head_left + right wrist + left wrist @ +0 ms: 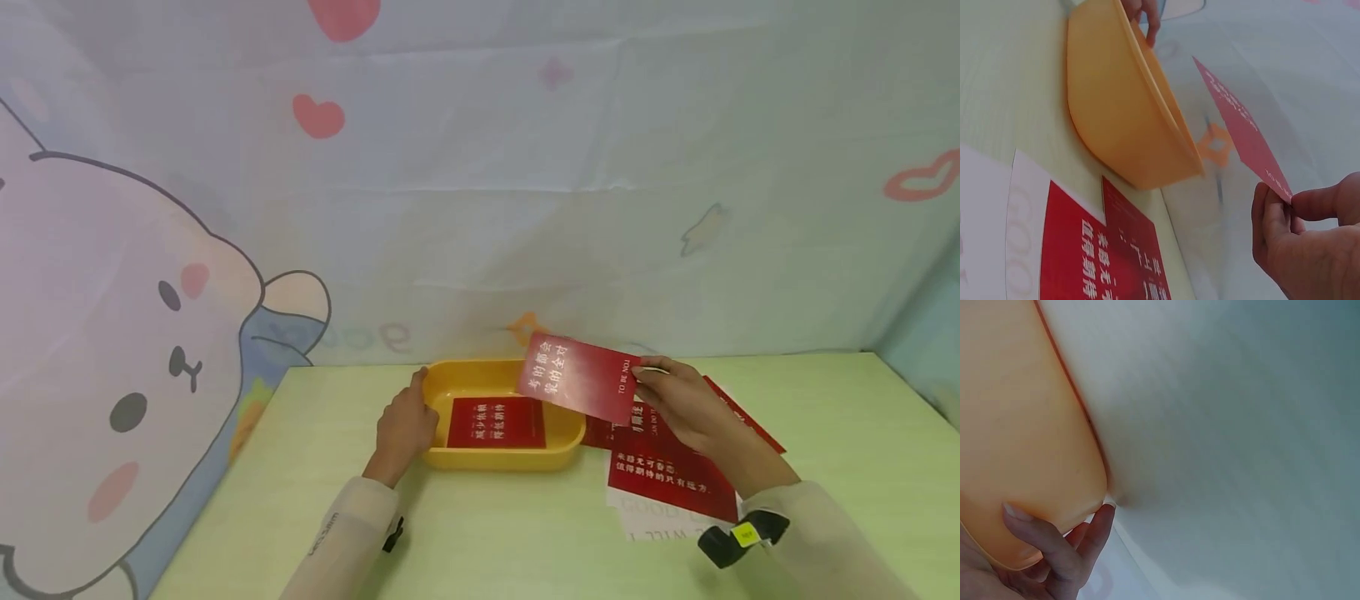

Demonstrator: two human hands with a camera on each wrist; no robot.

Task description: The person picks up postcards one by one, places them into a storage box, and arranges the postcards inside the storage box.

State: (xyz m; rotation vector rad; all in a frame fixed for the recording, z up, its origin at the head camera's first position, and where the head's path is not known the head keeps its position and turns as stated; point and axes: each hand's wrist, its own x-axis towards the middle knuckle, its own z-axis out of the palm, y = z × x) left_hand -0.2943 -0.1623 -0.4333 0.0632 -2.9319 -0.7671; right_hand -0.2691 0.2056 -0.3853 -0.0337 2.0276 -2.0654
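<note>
A red card (585, 383) with white lettering is pinched at its right edge by my right hand (686, 408), tilted above the right end of a yellow plastic tray (502, 459). In the right wrist view, thumb and fingers meet on the lower end of that card (1241, 128). Inside the tray another red card (517, 423) lies flat, lettering up. My left hand (407, 427) grips the tray's left end; the left wrist view has its fingers (1054, 540) bent around the corner.
Several red and white cards (667, 479) overlap on the pale table (517, 533) right of the tray, under my right hand and forearm. A printed cloth (480, 217) with hearts and a cartoon animal hangs behind the table.
</note>
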